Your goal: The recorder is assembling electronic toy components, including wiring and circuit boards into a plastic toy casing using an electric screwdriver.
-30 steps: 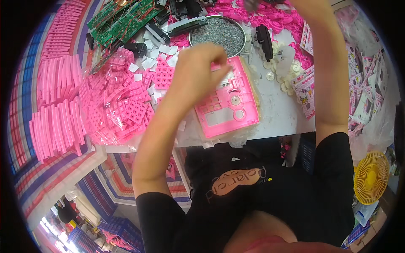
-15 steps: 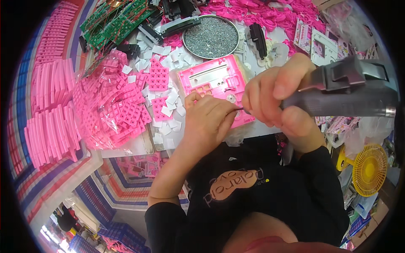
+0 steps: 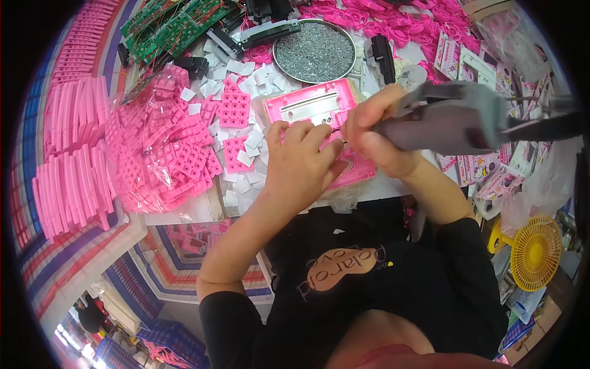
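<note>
A pink plastic casing (image 3: 345, 92) with a silvery strip and small fittings lies in front of me. My left hand (image 3: 298, 163) rests over its lower left part, fingers bent and apart, thumb spread from the index finger. In my right hand (image 3: 381, 132) is a dark grey electric screwdriver (image 3: 439, 126), held nearly level above the casing's right side. Its thin bit points left, close to my left fingertips; the exact tip and any screw there are hidden by the fingers.
Beyond the casing stands a round metal dish of screws (image 3: 314, 52). Pink keypads (image 3: 178, 147) and white paper squares (image 3: 249, 144) lie left, green circuit boards (image 3: 178, 31) at the far left. Pink parts (image 3: 393, 21) heap up at the back; a yellow fan (image 3: 536, 253) stands right.
My right hand and the screwdriver have shifted left and away from me, and the tool has turned. My left fingers have gone from pinched together near the bit to spread over the casing.
</note>
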A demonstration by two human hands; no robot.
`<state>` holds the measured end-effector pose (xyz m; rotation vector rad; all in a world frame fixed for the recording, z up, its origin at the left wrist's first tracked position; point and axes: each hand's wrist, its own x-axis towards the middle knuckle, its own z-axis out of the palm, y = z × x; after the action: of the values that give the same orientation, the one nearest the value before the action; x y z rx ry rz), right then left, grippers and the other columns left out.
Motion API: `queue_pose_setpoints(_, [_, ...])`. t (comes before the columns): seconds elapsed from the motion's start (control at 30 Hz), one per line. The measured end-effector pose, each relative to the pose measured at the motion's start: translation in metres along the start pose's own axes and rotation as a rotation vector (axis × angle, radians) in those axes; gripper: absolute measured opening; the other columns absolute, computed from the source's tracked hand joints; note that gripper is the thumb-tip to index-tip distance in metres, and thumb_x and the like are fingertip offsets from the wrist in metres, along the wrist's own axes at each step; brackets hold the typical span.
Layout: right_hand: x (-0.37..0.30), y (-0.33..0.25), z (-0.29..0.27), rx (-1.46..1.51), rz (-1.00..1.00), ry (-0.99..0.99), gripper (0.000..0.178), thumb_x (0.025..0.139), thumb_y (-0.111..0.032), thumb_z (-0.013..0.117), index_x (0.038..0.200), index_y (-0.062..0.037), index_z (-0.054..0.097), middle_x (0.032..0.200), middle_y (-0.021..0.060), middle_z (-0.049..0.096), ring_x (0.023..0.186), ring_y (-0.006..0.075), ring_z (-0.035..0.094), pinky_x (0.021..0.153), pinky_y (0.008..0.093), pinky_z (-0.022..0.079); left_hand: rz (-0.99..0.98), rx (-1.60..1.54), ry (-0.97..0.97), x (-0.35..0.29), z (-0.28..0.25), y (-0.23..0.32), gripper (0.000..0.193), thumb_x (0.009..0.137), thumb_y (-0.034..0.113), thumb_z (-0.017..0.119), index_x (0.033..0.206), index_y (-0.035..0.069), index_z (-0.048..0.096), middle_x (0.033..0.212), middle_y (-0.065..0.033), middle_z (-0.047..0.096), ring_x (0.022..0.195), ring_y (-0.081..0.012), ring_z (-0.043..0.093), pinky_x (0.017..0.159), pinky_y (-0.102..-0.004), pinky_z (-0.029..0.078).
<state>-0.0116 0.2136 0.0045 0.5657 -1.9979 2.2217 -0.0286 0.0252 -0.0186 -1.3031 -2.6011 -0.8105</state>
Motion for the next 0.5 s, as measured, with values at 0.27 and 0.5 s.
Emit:
queue_pose_setpoints(0.27, [0.008,0.003,-0.003,-0.103,0.137,-0.224,0.027,0.089,-0.019,0.073,0.094,-0.0036,0.052,0.077,0.0079,0.061,0.07,0.0154,0.059,0.063,0.0309,0.049,-0.01,0.06,0.027,-0.005,0.003,0.0,0.024,0.076,0.032,0.078,0.09,0.013,0.074,0.106,-0.0007,0.064,0.1,-0.0203,0.057,0.099,-0.0548,0.035])
queue_pose_setpoints(0.5, [0.047,-0.005,-0.041,0.525,-0.034,-0.168,0.035,0.085,-0.013,0.073,0.114,-0.0016,0.057,0.084,0.0061,0.061,0.079,0.0145,0.058,0.068,0.0289,0.048,-0.317,0.144,0.313,-0.003,-0.033,-0.084,0.028,0.08,0.021,0.075,0.099,0.003,0.064,0.099,-0.0121,0.063,0.092,-0.0343,0.059,0.079,-0.042,0.049])
